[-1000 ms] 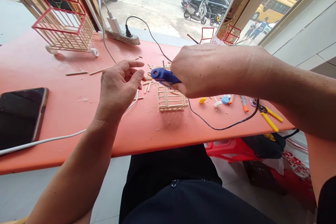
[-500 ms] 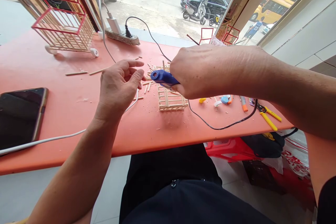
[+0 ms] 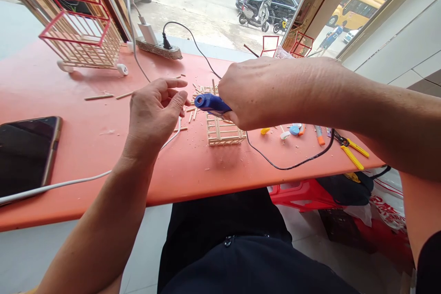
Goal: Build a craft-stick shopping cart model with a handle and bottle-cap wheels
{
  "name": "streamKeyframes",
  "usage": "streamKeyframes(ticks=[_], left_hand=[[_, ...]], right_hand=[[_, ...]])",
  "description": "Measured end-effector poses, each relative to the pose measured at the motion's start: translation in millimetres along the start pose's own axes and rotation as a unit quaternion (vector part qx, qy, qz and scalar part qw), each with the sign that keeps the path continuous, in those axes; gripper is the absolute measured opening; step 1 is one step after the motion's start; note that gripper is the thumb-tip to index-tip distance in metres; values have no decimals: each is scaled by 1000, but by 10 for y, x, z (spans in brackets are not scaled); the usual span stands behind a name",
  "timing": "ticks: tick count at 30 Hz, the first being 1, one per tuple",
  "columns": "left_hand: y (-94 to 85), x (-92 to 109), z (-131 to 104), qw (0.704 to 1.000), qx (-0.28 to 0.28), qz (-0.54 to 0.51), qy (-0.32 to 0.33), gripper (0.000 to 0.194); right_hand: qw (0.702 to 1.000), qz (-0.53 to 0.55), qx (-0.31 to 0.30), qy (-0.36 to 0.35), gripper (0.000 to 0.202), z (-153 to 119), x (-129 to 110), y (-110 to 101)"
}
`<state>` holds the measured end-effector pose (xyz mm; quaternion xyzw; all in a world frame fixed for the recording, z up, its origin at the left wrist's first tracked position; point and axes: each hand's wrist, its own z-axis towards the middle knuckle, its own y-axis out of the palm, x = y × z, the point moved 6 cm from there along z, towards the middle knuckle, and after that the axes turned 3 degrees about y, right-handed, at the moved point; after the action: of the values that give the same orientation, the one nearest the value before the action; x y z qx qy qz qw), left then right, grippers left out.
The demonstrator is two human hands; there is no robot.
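Observation:
My right hand is wrapped round a blue tool with a black cord, probably a glue gun, held over a small frame of wooden sticks. The hand and tool hide part of that frame. To their left, my left hand hovers with bent fingers apart and nothing visible in them. Short cut sticks and crumbs lie between and behind the hands.
A stick cart with red edging stands at the back left, near a power strip. A phone lies far left, with a white cable beside it. Yellow-handled pliers and markers are at the right.
The whole view has shifted slightly. Both hands and the blue tool keep nearly the same place over the stick frame.

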<state>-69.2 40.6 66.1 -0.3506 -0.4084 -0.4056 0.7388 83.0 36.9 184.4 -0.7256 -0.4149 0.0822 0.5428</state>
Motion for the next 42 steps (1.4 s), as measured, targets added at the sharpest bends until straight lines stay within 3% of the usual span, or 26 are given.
streamKeyframes(ticks=[8, 21, 27, 42], left_hand=[[-7, -16, 9, 1000, 0, 5, -4, 29], [-13, -26, 6, 1000, 2, -1, -4, 30], [-11, -23, 3, 1000, 1, 4, -6, 29], [-17, 4, 4, 1000, 6, 3, -15, 28]], right_hand=[[1000, 0, 15, -16, 49, 7, -11, -19], [999, -2, 30, -17, 48, 1, 58, 24], [999, -16, 32, -17, 38, 4, 45, 13], [1000, -5, 16, -27, 44, -6, 38, 24]])
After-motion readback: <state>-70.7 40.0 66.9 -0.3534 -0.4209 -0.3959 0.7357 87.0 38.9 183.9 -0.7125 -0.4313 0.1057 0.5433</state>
